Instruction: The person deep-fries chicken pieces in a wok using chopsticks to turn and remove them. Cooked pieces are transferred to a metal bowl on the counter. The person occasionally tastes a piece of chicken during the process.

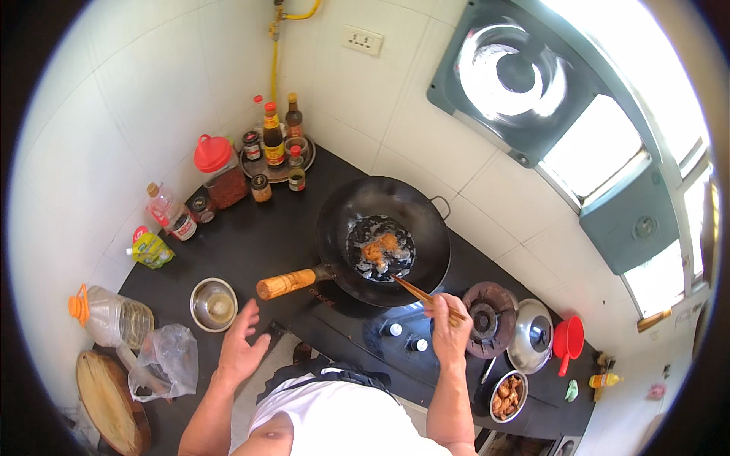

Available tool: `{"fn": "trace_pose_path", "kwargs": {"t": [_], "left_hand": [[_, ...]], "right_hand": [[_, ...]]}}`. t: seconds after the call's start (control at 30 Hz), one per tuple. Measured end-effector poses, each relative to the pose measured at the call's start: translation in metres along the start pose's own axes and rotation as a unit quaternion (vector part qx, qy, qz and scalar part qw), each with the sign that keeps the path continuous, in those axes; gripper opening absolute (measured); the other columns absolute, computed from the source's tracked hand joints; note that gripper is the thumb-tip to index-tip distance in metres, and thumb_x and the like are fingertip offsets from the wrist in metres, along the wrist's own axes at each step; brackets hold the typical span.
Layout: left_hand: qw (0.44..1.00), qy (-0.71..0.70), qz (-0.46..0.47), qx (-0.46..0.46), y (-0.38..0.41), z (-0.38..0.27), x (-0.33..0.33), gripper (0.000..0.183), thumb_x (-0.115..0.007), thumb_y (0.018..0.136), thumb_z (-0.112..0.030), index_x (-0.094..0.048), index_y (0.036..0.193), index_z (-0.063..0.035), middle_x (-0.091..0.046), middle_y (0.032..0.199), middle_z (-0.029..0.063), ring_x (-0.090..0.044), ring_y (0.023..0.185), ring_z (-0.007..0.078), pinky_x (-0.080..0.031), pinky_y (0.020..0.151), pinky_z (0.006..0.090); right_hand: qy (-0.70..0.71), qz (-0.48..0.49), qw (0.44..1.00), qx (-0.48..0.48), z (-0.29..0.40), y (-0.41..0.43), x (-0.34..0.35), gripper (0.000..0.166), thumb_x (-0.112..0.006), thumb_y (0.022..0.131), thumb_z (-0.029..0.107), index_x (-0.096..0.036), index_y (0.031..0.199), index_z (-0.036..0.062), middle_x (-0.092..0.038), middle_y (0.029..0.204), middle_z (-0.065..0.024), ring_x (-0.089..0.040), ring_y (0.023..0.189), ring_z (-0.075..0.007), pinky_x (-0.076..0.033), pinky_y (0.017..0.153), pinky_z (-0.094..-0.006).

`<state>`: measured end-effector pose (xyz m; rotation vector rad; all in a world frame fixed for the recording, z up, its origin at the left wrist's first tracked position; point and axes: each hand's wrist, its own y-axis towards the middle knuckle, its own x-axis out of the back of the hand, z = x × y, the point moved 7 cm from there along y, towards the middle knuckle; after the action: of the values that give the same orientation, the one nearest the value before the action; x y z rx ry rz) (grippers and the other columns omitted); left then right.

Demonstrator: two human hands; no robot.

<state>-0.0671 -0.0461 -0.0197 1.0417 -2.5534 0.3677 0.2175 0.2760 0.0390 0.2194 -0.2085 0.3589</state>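
Observation:
My right hand [450, 330] is closed on a pair of wooden chopsticks [419, 293], whose tips reach into the oil at the near side of a black wok [336, 222]. Browned, battered food [381, 248] lies in the bubbling oil. The wok's wooden handle [285, 284] points left, free of either hand. My left hand [245, 345] holds nothing, its fingers apart, just right of a metal bowl [198, 305] with some pale liquid or residue in it. At the right, a bowl of browned pieces [507, 397] stands on the counter.
Right of the wok are a bare burner [486, 320], a domed metal lid [527, 336] and a red ladle or dipper [568, 342]. Sauce bottles [274, 139] stand on a round tray in the corner. A large oil jug [120, 319], a plastic bag [165, 365] and a wooden chopping board [108, 402] are at left.

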Motion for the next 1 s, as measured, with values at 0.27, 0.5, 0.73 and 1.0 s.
{"fn": "trace_pose_path", "kwargs": {"t": [0.27, 0.5, 0.73, 1.0], "left_hand": [[0.973, -0.156, -0.081, -0.149, 0.036, -0.059, 0.002, 0.094, -0.081, 0.091, -0.032, -0.026, 0.162, -0.0047, -0.048, 0.149, 0.0209, -0.056, 0.127, 0.0280, -0.047, 0.105, 0.0404], [0.964, -0.197, -0.066, -0.163, 0.047, -0.069, -0.010, 0.083, -0.076, 0.096, -0.026, -0.029, 0.160, -0.0030, -0.048, 0.147, 0.0200, -0.055, 0.130, 0.0264, -0.045, 0.110, 0.0392], [0.967, -0.199, -0.051, -0.149, 0.051, -0.066, -0.017, 0.058, -0.064, 0.104, -0.015, -0.039, 0.155, -0.0006, -0.053, 0.143, 0.0176, -0.055, 0.128, 0.0213, -0.043, 0.110, 0.0334], [0.967, -0.202, -0.060, -0.144, 0.054, -0.067, -0.020, 0.054, -0.063, 0.104, -0.016, -0.042, 0.152, -0.0004, -0.055, 0.141, 0.0173, -0.055, 0.127, 0.0211, -0.043, 0.109, 0.0328]], "right_hand": [[-0.195, 0.014, 0.974, 0.115, 0.018, 0.022, -0.037, 0.014, -0.069, 0.099, 0.014, -0.071, 0.102, 0.0011, -0.070, 0.093, -0.0171, -0.069, 0.079, -0.0321, -0.055, 0.073, -0.0368], [-0.159, 0.052, 0.984, 0.066, -0.017, 0.032, -0.057, 0.014, -0.072, 0.096, 0.015, -0.071, 0.103, 0.0027, -0.073, 0.093, -0.0191, -0.073, 0.083, -0.0343, -0.057, 0.073, -0.0389], [-0.202, 0.052, 0.970, 0.128, 0.001, 0.031, -0.067, 0.015, -0.074, 0.094, 0.017, -0.072, 0.104, 0.0052, -0.073, 0.088, -0.0184, -0.072, 0.080, -0.0350, -0.057, 0.070, -0.0413], [-0.262, 0.095, 0.934, 0.224, 0.024, 0.020, -0.088, 0.016, -0.076, 0.091, 0.020, -0.074, 0.102, 0.0080, -0.074, 0.086, -0.0115, -0.069, 0.079, -0.0303, -0.056, 0.070, -0.0421]]}}
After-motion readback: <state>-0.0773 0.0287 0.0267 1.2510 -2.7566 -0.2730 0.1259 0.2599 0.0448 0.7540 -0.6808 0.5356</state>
